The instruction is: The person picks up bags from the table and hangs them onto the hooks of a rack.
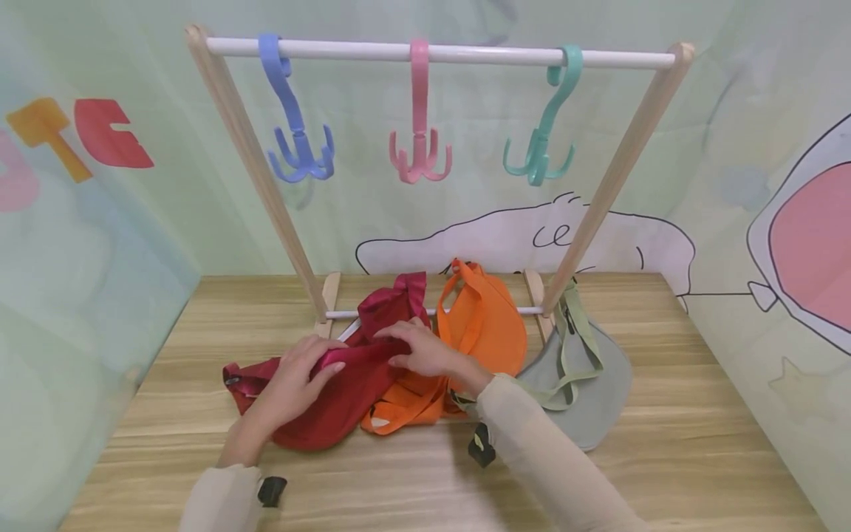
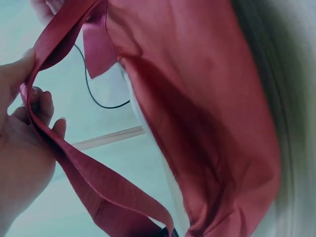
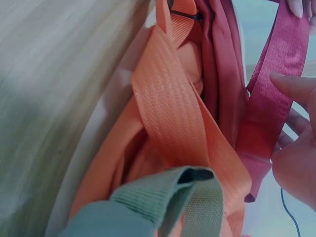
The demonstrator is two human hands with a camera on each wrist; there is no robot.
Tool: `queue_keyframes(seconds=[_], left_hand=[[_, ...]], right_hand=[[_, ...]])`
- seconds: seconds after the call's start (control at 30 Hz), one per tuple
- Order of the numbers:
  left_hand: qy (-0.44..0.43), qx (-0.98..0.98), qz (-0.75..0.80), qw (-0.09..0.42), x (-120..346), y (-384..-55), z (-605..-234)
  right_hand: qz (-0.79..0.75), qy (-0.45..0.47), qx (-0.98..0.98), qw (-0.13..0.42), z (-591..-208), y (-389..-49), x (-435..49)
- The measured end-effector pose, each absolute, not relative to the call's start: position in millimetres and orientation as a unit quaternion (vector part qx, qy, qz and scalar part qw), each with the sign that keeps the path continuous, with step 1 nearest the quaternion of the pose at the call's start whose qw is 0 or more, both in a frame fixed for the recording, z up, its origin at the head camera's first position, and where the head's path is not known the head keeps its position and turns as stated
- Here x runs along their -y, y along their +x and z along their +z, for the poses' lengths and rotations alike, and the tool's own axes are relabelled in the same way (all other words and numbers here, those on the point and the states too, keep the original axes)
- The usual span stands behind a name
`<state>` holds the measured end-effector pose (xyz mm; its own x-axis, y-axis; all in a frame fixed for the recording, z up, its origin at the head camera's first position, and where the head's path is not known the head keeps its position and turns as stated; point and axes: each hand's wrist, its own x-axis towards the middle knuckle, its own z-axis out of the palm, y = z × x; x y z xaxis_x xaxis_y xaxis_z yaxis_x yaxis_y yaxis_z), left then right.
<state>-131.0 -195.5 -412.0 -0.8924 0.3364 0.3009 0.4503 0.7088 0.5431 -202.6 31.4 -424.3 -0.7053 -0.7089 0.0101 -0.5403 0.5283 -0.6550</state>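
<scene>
— Left grip (image 1: pixel 292 384)?
— Red strap (image 2: pixel 86 175) grasped; curled fingers (image 2: pixel 46 104) obscured in head view, shown at left wrist.
— Red bag (image 1: pixel 346 406)?
— Laid on desk (image 1: pixel 385 488).
— Right grip (image 1: pixel 425 351)?
— Same strap pinched, clarified at right wrist.
— Further right?
— Orange bag (image 1: pixel 500 325), then grey bag (image 1: pixel 606 384).

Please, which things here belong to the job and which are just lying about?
Apparently in the job:
red bag
its strap, in left hand and right hand

Seemingly idle:
orange bag
grey bag
blue hook
pink hook
green hook
rack
</scene>
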Motion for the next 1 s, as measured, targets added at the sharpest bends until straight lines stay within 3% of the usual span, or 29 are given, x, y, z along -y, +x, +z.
queue_keyframes(seconds=[0.37,1.0], left_hand=[[-0.214,0.918,-0.318,0.099,202.8,-131.1,-399.4],[-0.226,0.915,-0.304,0.138,209.7,-131.3,-369.3]], right_hand=[[-0.335,-0.396,-0.85,0.092,-407.0,-205.7,-34.7],[-0.386,-0.381,-0.838,0.062,-366.5,-206.9,-42.2]])
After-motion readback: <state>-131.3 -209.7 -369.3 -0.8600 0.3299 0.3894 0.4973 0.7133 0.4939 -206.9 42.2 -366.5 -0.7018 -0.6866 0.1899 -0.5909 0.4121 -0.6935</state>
